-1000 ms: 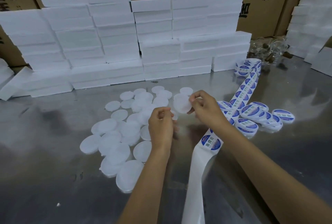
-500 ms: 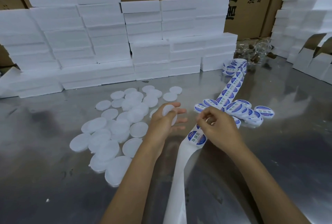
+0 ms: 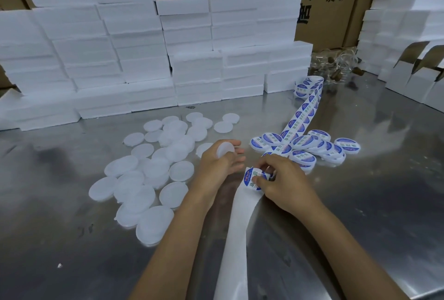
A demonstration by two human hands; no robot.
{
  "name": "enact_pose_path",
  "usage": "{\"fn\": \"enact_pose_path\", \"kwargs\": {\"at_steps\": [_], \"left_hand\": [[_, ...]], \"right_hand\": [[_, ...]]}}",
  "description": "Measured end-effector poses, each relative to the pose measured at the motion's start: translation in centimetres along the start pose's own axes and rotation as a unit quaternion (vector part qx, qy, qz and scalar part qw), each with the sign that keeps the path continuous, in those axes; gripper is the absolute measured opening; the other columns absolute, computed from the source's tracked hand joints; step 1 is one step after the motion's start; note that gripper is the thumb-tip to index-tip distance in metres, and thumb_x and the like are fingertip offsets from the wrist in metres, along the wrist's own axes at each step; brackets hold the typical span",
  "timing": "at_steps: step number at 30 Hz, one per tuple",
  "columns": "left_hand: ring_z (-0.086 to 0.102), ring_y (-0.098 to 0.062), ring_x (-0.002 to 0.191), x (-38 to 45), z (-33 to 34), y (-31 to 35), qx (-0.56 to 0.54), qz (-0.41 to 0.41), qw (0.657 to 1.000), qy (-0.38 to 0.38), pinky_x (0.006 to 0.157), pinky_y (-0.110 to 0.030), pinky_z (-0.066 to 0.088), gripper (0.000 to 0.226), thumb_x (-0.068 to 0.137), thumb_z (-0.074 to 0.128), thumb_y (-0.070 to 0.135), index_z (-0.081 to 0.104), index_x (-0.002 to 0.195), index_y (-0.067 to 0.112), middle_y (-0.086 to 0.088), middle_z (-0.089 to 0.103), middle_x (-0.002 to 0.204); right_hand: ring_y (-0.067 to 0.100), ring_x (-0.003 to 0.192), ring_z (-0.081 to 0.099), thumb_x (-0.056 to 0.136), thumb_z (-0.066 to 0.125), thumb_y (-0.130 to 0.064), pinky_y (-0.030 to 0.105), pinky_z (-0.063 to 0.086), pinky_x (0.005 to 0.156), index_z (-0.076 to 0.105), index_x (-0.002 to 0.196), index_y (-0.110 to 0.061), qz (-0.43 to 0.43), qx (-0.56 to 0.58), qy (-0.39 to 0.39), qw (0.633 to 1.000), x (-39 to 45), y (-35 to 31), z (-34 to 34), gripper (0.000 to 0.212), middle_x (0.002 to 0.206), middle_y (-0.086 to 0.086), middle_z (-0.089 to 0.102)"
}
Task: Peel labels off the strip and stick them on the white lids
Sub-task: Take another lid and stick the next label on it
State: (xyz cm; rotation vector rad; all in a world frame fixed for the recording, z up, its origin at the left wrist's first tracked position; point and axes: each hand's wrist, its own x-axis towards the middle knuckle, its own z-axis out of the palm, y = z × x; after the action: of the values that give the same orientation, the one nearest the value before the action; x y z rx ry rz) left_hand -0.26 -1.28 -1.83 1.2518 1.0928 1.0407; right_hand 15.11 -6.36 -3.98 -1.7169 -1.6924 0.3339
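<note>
Labelled lids, about a dozen, heaped right; many bare lids left on worktop; left hand holds lid, right hand pinches label off strip.

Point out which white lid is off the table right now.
The lid in the left hand, held at the fingertips above the table. The other plain lids lie flat on the table, and the labelled lids sit piled at right.
</note>
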Motion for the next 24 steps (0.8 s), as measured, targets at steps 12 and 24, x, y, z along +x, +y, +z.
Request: {"fn": "enact_pose_path", "kwargs": {"at_steps": [12,24], "left_hand": [[0.074,-0.022,0.096,-0.1,0.1,0.5,-0.027,0.005,0.998,-0.061,0.084,-0.036,0.061,0.022,0.104,0.045,0.012,0.064,0.114,0.016,-0.007,0.076,0.107],[0.072,-0.029,0.099,0.4,0.0,0.1,-0.060,-0.056,0.996,-0.046,0.094,-0.047,0.057,0.029,0.101,0.042,0.013,0.068,0.114,0.011,-0.017,0.071,0.116]], "right_hand": [[0.005,0.087,0.063,0.079,0.070,-0.009,0.021,0.051,0.073,0.065,0.080,-0.024,0.025,0.136,-0.032,0.990,-0.4,-1.3,0.2,0.016,0.087,-0.010,0.068],[0.012,0.072,0.063,0.080,0.066,0.004,0.019,0.048,0.064,0.061,0.085,-0.008,0.074,0.483,0.049,0.871,-0.4,-3.0,-1.8,0.014,0.077,0.000,0.068]]}}
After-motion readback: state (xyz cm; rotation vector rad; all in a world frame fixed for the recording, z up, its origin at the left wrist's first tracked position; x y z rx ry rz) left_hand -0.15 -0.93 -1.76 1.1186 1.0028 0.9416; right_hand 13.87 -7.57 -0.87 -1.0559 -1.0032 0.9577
